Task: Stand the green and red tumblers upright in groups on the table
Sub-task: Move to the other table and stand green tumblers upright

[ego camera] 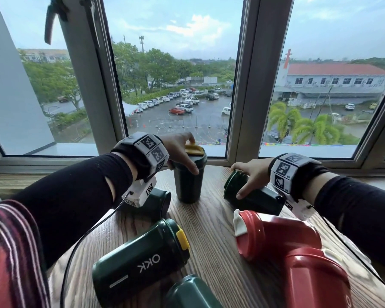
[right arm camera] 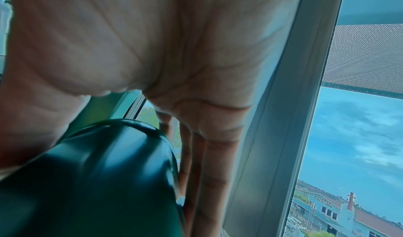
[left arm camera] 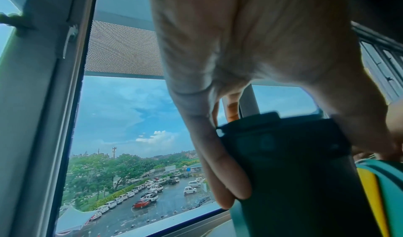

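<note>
My left hand grips the lidded top of a dark green tumbler with a yellow lid, which stands upright at the back of the wooden table. In the left wrist view its fingers wrap that tumbler. My right hand holds another green tumbler lying on its side, lid end toward the centre. The right wrist view shows fingers curled round its body. Three more green tumblers and two red ones lie on their sides.
A large window with a grey frame and a sill runs right behind the table. A black cable hangs from my left wrist over the table. Striped red cloth is at the lower left.
</note>
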